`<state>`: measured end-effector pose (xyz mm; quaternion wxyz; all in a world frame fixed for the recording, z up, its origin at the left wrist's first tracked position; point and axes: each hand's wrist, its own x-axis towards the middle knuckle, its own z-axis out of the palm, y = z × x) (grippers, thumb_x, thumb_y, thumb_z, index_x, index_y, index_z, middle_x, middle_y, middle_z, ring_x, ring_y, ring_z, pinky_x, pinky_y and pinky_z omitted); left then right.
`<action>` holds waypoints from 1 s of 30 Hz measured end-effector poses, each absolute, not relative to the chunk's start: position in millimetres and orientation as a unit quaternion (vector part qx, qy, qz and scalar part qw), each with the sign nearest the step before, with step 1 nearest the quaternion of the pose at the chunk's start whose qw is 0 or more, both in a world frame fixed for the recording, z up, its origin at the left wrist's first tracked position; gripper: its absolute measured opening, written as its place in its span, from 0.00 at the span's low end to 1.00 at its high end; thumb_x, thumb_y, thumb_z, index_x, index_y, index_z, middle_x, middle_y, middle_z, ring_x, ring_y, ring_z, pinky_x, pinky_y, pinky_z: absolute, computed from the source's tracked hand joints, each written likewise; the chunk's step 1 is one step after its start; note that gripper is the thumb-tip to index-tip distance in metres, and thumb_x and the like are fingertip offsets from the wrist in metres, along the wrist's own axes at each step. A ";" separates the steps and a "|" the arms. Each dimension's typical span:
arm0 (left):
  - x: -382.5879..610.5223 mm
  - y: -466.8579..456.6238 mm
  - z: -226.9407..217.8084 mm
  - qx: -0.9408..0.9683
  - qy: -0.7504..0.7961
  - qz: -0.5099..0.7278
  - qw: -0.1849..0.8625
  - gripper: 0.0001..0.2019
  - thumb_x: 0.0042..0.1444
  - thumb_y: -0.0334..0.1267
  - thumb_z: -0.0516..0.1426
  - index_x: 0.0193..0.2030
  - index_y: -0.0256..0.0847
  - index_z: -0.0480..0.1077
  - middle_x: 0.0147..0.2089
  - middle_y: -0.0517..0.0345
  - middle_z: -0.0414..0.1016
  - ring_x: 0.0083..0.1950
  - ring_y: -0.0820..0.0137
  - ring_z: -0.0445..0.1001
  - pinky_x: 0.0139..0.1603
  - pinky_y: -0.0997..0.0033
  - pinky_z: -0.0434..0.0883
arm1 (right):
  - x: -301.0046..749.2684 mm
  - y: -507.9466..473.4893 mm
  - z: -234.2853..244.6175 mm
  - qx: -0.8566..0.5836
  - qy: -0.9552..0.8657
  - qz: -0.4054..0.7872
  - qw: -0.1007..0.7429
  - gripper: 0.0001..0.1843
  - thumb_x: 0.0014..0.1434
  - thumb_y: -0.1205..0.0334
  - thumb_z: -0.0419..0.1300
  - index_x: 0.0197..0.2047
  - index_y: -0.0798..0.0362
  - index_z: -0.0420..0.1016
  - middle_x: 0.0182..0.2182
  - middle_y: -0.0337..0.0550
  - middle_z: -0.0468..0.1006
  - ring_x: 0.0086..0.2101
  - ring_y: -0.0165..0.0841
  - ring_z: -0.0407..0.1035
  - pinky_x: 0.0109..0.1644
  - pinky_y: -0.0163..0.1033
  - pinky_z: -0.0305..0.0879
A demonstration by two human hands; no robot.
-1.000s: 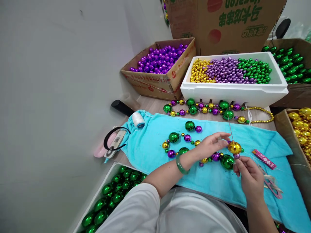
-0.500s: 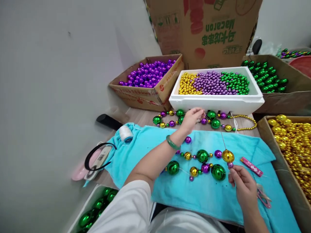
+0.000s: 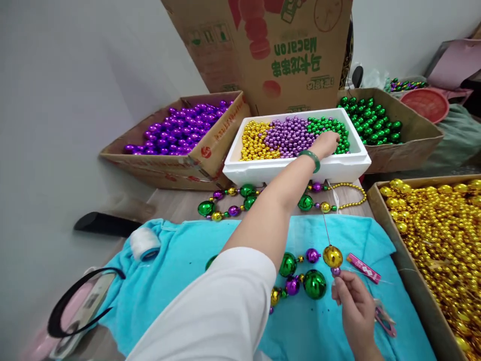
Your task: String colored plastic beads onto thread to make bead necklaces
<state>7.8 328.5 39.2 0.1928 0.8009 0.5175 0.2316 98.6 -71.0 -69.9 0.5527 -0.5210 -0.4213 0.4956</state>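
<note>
My left hand (image 3: 326, 144), with a green bangle (image 3: 311, 159) on the wrist, reaches over the front wall of a white foam box (image 3: 296, 168) into its small green beads (image 3: 319, 125). Its fingertips are hidden. My right hand (image 3: 353, 296) is closed in a pinch just below a small purple bead (image 3: 335, 271). Above that bead sits a large gold bead (image 3: 332, 256), and a thin straight needle or wire (image 3: 326, 228) sticks up from it. Left of this hand, rows of green, purple and gold beads (image 3: 292, 285) lie on a turquoise towel (image 3: 311, 331), partly behind my left arm.
Finished-looking bead strands (image 3: 233, 210) lie before the foam box. Cartons hold purple beads (image 3: 180, 128), green beads (image 3: 372, 120) and gold beads (image 3: 436, 225). A thread spool (image 3: 145, 244), black headband (image 3: 56, 311), pink packet (image 3: 364, 268) and pink snips (image 3: 385, 321) lie around.
My left hand has moved forward and right, from above the bead strands into the green beads in the foam box. My right hand keeps its pinch. The view has shifted right.
</note>
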 end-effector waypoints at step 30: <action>-39.3 199.1 88.8 0.546 0.438 0.403 0.590 0.12 0.61 0.29 0.53 0.50 0.33 0.71 0.42 0.53 0.75 0.42 0.75 0.75 0.45 0.72 0.70 | 108.5 -75.0 -53.5 -0.515 -0.430 0.459 0.582 0.04 0.61 0.61 0.59 0.36 0.52 0.73 0.20 0.36 0.68 0.21 0.27 0.62 0.23 0.31 0.60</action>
